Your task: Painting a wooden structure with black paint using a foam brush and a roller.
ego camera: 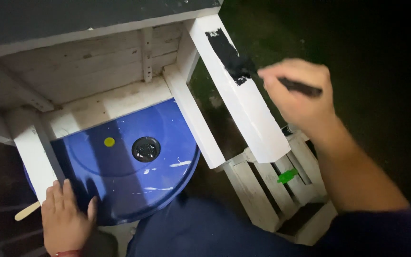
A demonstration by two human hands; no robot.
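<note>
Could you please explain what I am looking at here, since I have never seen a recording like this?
This is one picture from a camera worn on a person's head, looking down at their own two bare hands. The right hand holds a dark paintbrush against a white wooden leg of an overturned piece of furniture, where a black painted patch shows. The left hand rests flat on a blue drum lid, which has a dark round opening. A wooden stick lies beside that hand.

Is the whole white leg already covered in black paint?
No, only the upper part of the white leg is black, where the right hand holds the brush.
</note>
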